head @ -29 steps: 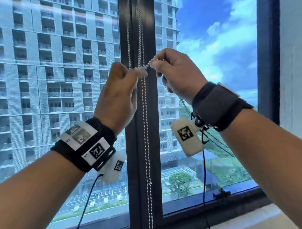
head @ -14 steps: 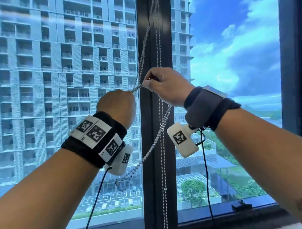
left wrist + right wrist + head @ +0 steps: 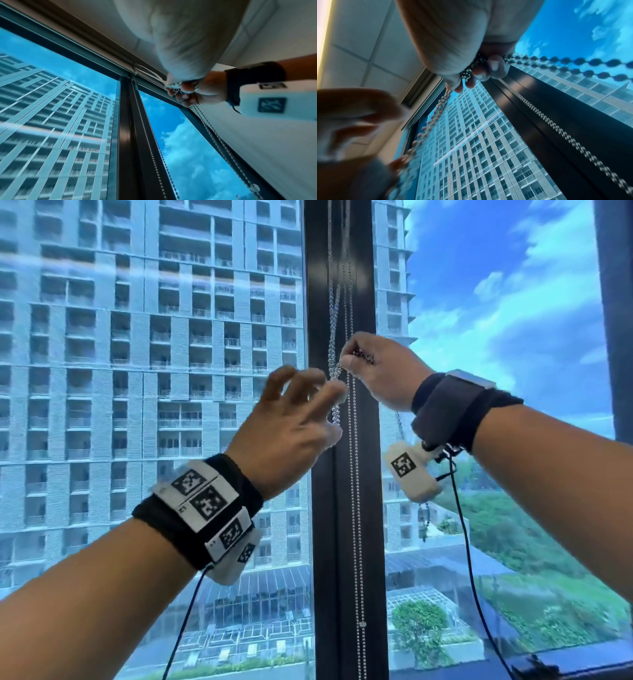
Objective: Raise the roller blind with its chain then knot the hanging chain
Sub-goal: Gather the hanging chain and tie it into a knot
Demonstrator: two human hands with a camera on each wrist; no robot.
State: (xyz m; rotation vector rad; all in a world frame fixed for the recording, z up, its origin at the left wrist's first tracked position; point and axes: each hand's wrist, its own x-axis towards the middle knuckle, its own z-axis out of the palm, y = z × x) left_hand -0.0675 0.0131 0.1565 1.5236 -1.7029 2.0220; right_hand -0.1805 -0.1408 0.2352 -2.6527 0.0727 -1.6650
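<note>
R hand (image 3: pixel 383 371) pinches a bunched bit of the bead chain (image 3: pixel 352 474) betw thumb and curled fingers, in front of the dark window post (image 3: pixel 325 508). The R wrist view shows this best: a tight clump of beads caught under the fingertips (image 3: pixel 494 66), with two strands running off to the right of the grip and a doubled strand dropping away to the lower left of it. The head view doesn't show that clump, only a few beads at the knuckles.

L hand (image 3: pixel 294 419) sits just below and left of the grip, fingers spread and bent, tips close to the twisted strands that hang under the pinch. Whether the thumb and forefinger actually touch the chain, can't tell; the head view is blurred there, and the R wrist view gives only a smeared L hand (image 3: pixel 356 115) next to the doubled strand. The L wrist view shows its own palm as a pale blur up top and no fingertips at all.

Below the grip, two straight strands hang down along the post, w/ a small connector on one lower down. Above the grip the strands rise along the post and leave the head view.

Only the L wrist view looks up past the grip: the chain climbs to the rolled-up blind (image 3: pixel 109 56) at the top of the window, under the ceiling. It also catches the R hand (image 3: pixel 187 92) from below, holding beads.

Beyond the glass (image 3: pixel 171 440), an apartment tower (image 3: pixel 137 337), trees, blue sky w/ clouds.
</note>
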